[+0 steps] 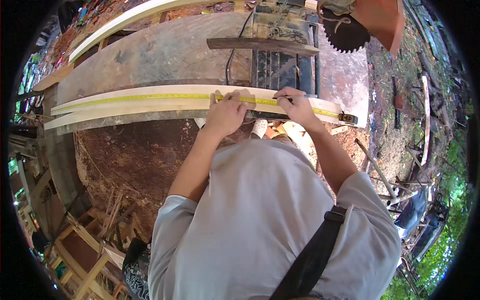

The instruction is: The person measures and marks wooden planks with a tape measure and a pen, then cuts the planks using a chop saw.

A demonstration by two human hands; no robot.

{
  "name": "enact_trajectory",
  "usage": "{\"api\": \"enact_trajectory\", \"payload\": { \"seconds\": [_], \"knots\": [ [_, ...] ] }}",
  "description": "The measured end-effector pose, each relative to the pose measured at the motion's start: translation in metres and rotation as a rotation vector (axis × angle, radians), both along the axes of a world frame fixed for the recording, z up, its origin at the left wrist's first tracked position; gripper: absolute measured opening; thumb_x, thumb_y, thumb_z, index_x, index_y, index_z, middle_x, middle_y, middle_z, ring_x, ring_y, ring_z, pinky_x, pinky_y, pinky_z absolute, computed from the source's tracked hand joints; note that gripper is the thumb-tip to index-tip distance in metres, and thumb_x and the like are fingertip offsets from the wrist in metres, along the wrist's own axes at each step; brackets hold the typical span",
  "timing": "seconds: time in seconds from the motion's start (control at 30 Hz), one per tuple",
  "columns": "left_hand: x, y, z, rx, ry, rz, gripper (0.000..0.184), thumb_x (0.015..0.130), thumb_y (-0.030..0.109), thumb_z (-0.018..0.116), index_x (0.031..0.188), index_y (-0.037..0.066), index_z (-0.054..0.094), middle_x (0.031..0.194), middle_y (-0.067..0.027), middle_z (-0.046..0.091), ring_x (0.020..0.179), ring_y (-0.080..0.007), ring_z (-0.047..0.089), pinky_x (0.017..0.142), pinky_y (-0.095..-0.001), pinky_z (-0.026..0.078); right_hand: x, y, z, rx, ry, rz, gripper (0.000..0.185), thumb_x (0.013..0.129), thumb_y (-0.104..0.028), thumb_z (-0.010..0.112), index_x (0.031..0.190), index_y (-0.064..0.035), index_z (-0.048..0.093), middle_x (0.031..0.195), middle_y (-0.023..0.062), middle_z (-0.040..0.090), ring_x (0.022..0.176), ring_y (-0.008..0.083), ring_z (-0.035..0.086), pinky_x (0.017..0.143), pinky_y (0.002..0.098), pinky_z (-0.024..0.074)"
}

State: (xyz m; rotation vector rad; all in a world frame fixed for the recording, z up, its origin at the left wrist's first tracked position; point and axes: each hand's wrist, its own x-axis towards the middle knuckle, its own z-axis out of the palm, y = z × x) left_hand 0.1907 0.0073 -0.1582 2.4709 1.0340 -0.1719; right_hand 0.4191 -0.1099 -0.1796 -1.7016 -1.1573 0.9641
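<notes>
A pale wooden board lies across the workbench, with a yellow tape measure blade stretched along it. The tape's case rests at the board's right end. My left hand presses on the blade and board near the middle, its fingers apart. My right hand is farther right over the board, fingers closed around a thin pencil-like marker that points left. The marker's tip is near my index finger and thumb, just above the tape.
A toothed circular saw blade stands at the upper right beside an orange-brown panel. A dark strip of wood crosses the black metal machine behind the board. Wooden frames and scraps lie at the lower left.
</notes>
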Motion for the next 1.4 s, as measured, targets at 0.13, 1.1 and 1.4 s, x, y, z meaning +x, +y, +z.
{"api": "enact_trajectory", "payload": {
  "seconds": [0.13, 1.1, 1.4],
  "knots": [
    [0.004, -0.002, 0.008, -0.042, 0.014, -0.009, 0.06, 0.102, 0.039, 0.04, 0.142, -0.007, 0.046, 0.135, -0.0304, 0.055, 0.131, -0.0463, 0.049, 0.117, -0.0618, 0.023, 0.004, -0.002, -0.006, -0.016, -0.061, 0.014, 0.018, 0.09, -0.009, 0.057, 0.093, 0.0044, 0.068, 0.083, 0.0121, 0.068, 0.078, 0.018, 0.064, 0.071, 0.0312, 0.0503],
    [0.007, -0.002, 0.018, -0.058, 0.11, -0.036, 0.058, 0.101, 0.033, 0.04, 0.141, -0.008, 0.046, 0.139, -0.0276, 0.054, 0.137, -0.0389, 0.046, 0.118, -0.064, 0.021, 0.005, 0.002, -0.011, 0.078, -0.158, 0.016, 0.017, 0.089, -0.012, 0.06, 0.093, 0.003, 0.068, 0.082, 0.0189, 0.068, 0.076, 0.0284, 0.068, 0.069, 0.0385, 0.0513],
    [0.006, -0.001, 0.024, -0.061, 0.116, -0.055, 0.057, 0.102, 0.032, 0.038, 0.141, -0.008, 0.046, 0.142, -0.0225, 0.054, 0.138, -0.0363, 0.045, 0.117, -0.0659, 0.022, 0.002, 0.002, -0.01, 0.036, -0.094, -0.014, 0.018, 0.09, -0.012, 0.061, 0.094, 0.0035, 0.068, 0.081, 0.0178, 0.068, 0.075, 0.0257, 0.067, 0.068, 0.0378, 0.0507]
  ]
}}
